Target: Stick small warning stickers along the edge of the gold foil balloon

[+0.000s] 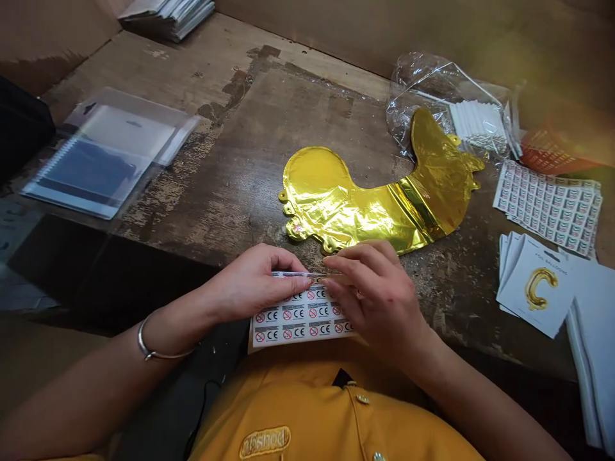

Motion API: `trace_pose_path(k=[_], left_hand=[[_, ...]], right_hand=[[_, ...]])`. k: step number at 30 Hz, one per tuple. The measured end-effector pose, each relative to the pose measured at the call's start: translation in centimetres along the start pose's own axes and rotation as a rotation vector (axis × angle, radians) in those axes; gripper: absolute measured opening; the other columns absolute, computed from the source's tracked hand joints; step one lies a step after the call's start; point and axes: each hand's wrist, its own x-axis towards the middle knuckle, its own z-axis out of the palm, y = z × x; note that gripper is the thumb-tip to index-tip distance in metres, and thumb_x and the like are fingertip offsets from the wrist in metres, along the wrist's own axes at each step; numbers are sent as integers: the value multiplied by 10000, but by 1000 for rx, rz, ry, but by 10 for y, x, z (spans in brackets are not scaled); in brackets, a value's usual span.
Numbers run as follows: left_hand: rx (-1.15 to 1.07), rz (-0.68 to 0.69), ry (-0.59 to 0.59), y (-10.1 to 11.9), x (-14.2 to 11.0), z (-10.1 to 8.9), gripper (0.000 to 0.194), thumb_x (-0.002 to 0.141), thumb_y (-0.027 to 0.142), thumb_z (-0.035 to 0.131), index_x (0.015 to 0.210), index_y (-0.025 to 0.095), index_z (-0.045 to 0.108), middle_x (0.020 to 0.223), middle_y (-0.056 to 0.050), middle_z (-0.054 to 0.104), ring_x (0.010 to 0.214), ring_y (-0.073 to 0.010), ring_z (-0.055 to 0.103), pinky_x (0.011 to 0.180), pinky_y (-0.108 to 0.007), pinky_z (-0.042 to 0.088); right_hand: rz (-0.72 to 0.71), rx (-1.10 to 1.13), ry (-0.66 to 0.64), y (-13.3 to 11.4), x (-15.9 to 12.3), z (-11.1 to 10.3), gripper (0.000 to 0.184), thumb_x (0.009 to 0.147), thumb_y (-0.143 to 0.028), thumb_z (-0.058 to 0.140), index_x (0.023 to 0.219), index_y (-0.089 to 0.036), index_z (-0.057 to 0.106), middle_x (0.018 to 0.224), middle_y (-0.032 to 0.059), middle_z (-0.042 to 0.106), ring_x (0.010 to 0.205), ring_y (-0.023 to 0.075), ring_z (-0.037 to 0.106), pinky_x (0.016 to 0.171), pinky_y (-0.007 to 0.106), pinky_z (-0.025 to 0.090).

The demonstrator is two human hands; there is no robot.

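Note:
A sheet of CE warning stickers [302,312] is held at the table's front edge, close to the body. My left hand [259,282] grips its upper left part, thumb on the printed face and fingers behind. At the top edge, my right hand [379,288] pinches the sheet with thumb and fingertips, covering its right side. Whether a single sticker is lifted there cannot be made out. Just beyond both hands lies a flat gold foil balloon [346,205], curved like a letter C, with small tabs along its edge. A small round sticker mark shows near its left lower end.
Clear plastic sleeves [110,153] lie at left, stacked papers [168,16] at the back. On the right are a plastic bag of white sticks [478,125], an orange basket [552,150], more sticker sheets [548,205] and foil balloon cards [538,285] showing a gold C.

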Motion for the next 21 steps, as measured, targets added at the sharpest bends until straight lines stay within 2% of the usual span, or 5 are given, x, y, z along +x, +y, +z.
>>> trace_pose_path(k=[5, 11, 21], left_hand=[[-66, -30, 2, -1, -1, 1, 249, 775, 394, 668, 759, 146, 686, 688, -6, 662, 588, -100, 551, 499, -175, 424], [-189, -73, -26, -2, -1, 1, 243, 774, 380, 687, 739, 142, 653, 622, 20, 622, 525, -71, 519, 457, -148, 403], [-300, -111, -48, -5, 1, 0, 281, 742, 405, 710, 722, 138, 626, 621, 16, 618, 526, -78, 526, 468, -167, 417]], right_hand=[[-61, -64, 42, -2, -4, 10, 95, 824, -155, 662, 910, -159, 701, 864, 43, 709, 841, 191, 553, 793, 352, 480], [-218, -188, 140, 1, -12, 14, 190, 817, -161, 673, 1007, -171, 679, 949, 40, 738, 883, 213, 585, 785, 386, 434], [-299, -196, 165, 4, -12, 18, 183, 837, -152, 633, 1016, -142, 666, 929, 58, 737, 838, 209, 589, 752, 377, 423]])
